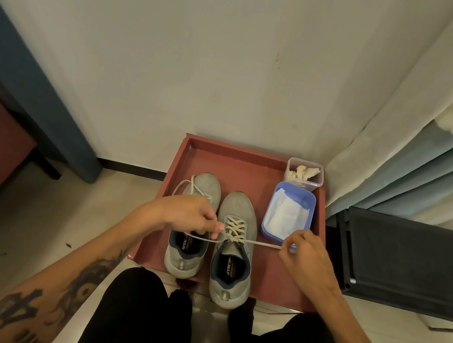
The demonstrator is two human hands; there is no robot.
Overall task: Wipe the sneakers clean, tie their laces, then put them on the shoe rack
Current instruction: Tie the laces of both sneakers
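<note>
**Item: pair of grey sneakers, on tray.**

- Right-side sneaker (233, 257): stands toe-away on the red tray (249, 169). Its lace (264, 244) is crossed at the top eyelets and drawn taut sideways, one end to each hand.
- Left hand (192, 213): fingers pinch the left lace end, over the other shoe.
- Right hand (304, 253): thumb and fingers pinch the right lace end, just in front of the blue tub.
- Left-side sneaker (184, 256): just beside the first, parallel. Its loose lace (185, 185) loops over the toe, untied.
- Blue tub (267, 215): on the tray's right side, holds a white folded wipe.
- Clear container (303, 182): at the tray's far right corner, with pale scraps inside.
- Black fabric shelf (412, 258): right of the tray; probably the shoe rack.

**Step in hand (judged):** lace-tying, first crossing being cinched; wiping seems finished.

**Next move calls for:** keeping tension while forming and knotting the loops, then tying the second shoe.
</note>
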